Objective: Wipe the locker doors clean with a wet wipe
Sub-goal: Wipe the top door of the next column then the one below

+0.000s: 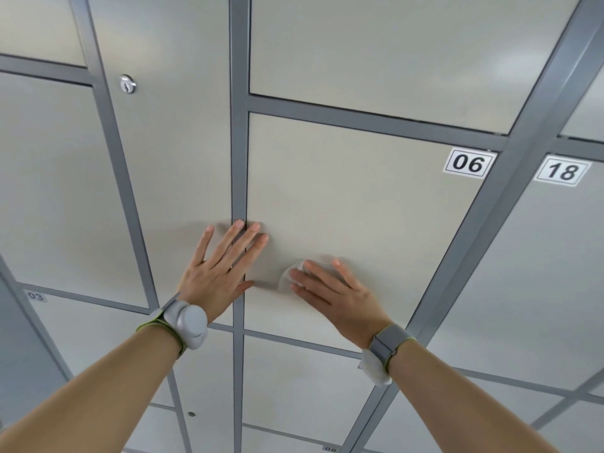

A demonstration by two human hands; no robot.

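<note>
The beige locker door numbered 06 fills the middle of the head view. My right hand lies flat on its lower part and presses a white wet wipe against the door; only the wipe's edge shows past my fingertips. My left hand rests flat with spread fingers across the grey frame post at the door's left edge and holds nothing.
Neighbouring doors surround it: one with a round key lock to the left, door 18 to the right, door 03 at lower left, more doors above and below. Grey frame bars separate them. Both wrists wear bands.
</note>
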